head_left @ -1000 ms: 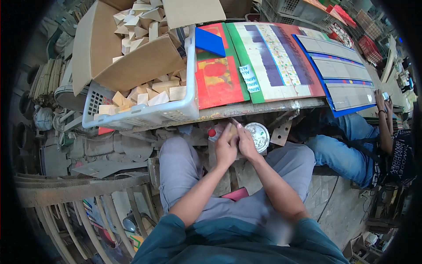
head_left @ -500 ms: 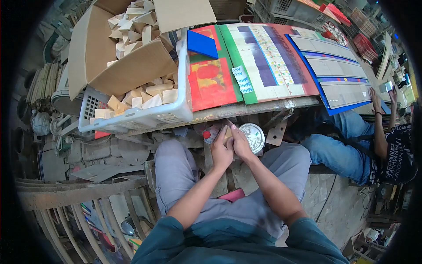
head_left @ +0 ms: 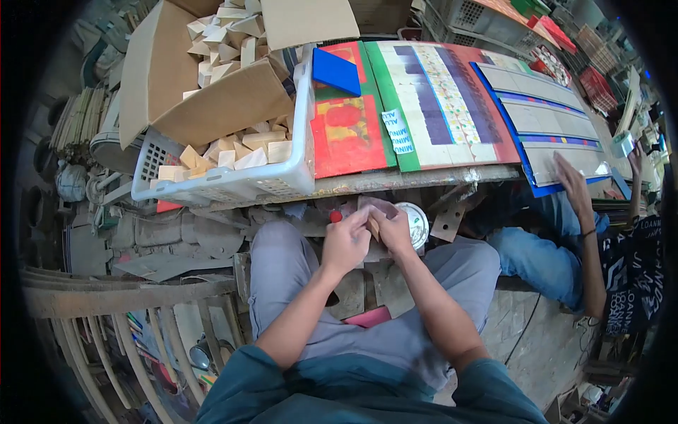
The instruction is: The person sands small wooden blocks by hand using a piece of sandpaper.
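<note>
Small wooden block [head_left: 374, 228] grasped between both hands [head_left: 348, 243], round tin [head_left: 418, 225] just beside the right one

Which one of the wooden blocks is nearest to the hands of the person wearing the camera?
The block held between the left hand and the right hand; the other blocks lie away from them, in the cardboard box and white basket.

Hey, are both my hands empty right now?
No, a small tan block is held between your left hand and your right hand.
</note>
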`<state>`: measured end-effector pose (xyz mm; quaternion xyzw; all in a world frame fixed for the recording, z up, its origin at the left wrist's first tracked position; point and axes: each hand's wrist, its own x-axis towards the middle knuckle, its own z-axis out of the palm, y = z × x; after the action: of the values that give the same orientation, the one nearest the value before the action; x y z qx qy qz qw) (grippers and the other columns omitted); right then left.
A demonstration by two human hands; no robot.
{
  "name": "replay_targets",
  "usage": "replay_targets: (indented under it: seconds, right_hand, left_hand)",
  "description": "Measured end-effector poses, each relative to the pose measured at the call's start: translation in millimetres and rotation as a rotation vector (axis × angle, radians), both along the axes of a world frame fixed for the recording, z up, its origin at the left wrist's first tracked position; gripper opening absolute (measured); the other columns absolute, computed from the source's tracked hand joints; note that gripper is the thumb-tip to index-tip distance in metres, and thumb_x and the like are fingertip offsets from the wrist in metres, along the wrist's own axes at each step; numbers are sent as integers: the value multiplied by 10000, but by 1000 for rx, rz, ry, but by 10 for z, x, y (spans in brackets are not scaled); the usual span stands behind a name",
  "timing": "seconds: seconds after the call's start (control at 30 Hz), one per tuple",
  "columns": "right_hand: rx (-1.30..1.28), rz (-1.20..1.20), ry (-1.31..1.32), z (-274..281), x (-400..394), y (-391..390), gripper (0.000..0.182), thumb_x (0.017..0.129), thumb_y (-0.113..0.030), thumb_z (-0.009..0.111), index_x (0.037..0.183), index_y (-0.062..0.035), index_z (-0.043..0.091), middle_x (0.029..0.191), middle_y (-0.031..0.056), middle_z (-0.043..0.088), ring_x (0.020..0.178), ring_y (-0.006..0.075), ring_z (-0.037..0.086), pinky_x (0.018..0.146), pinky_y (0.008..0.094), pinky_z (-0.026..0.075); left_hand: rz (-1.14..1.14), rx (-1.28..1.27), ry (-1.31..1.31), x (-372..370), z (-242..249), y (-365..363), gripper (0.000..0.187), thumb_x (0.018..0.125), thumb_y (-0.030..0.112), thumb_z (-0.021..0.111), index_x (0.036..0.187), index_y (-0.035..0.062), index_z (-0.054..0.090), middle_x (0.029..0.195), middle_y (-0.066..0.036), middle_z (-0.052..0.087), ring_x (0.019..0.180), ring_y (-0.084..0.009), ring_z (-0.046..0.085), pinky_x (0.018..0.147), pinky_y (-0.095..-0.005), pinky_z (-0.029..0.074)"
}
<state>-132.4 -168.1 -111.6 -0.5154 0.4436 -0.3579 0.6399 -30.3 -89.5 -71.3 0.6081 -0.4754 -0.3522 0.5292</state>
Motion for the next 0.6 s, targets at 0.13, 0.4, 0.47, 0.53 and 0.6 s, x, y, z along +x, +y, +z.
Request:
replay_targets:
  seconds: [0.13, 0.4, 0.47, 0.53, 0.6]
  right_hand:
    - [82, 58, 153, -85, 17, 60, 212, 828, -99, 587, 980, 37, 642, 887, 108, 677, 777, 147, 623, 729, 289, 476]
    - [189, 246, 188, -47, 63, 236, 163, 836, -71, 602, 967, 24, 624, 847, 82, 660, 744, 121, 599, 677, 270, 468]
    - [189, 251, 185, -25, 35, 238, 159, 840, -67, 589, 963, 27, 626, 841, 84, 661, 746, 121, 599, 679, 274, 469]
    - [160, 304, 214, 48, 22, 230, 169, 841, -69, 579, 970, 26, 633, 847, 86, 663, 746, 127, 602, 681, 276, 469]
    - [148, 308, 191, 2, 45, 252, 184, 827, -94, 596, 956, 29, 641, 839, 106, 670, 742, 147, 611, 696, 290, 466]
  left_hand:
    - [177, -70, -95, 109, 783, -188, 237, 799, -13, 516, 1015, -81, 586, 966, -190, 656, 899, -202, 657, 745, -288, 534]
    - [450, -53, 491, 575, 769, -1827, 333, 817, -63, 482, 1147, -73, 434, 1087, -179, 548, 706, -202, 612, 582, -300, 532]
    - [614, -15, 460, 624, 729, -2020, 373, 796, -79, 476, 1165, -76, 421, 1086, -162, 550, 631, -184, 594, 518, -285, 509]
    - [607, 31, 407, 645, 730, -2095, 403, 794, -79, 488, 1189, -75, 406, 1082, -156, 560, 605, -174, 584, 492, -278, 497]
    - [593, 81, 359, 653, 686, -2152, 434, 792, -79, 501, 1213, -74, 391, 1078, -149, 570, 578, -164, 574, 466, -272, 484]
